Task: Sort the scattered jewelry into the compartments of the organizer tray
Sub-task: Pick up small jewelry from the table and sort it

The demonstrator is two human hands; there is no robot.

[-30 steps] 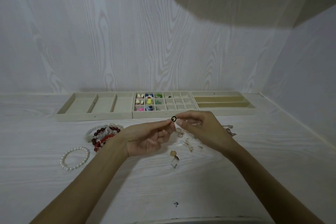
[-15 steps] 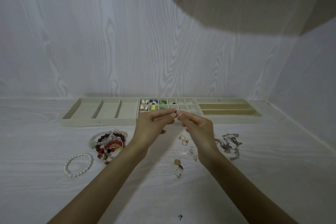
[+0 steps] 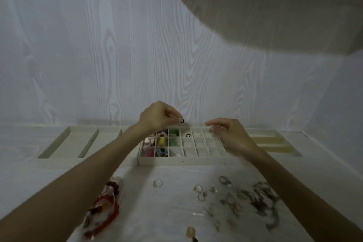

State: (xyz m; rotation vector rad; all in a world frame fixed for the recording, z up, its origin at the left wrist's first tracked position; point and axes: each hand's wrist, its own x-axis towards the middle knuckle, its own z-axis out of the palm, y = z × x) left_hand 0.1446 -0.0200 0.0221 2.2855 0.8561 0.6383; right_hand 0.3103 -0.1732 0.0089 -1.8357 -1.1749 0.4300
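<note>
head cam | forward-down | near organizer tray (image 3: pixel 180 160), wall behind

Two bare forearms enter from the lower corners of the frame, slender, without sleeves, watches or bracelets. The left hand (image 3: pixel 157 117) and right hand (image 3: pixel 230 136) wear no rings.

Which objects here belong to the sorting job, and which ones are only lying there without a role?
Part of the job:
- small black bead, pinched by the left hand
- gridded organizer tray
- loose rings and chains on the table
- red bead bracelets
- right hand, open over the tray

Just there:
- overhead shelf
- wood-grain wall
</note>
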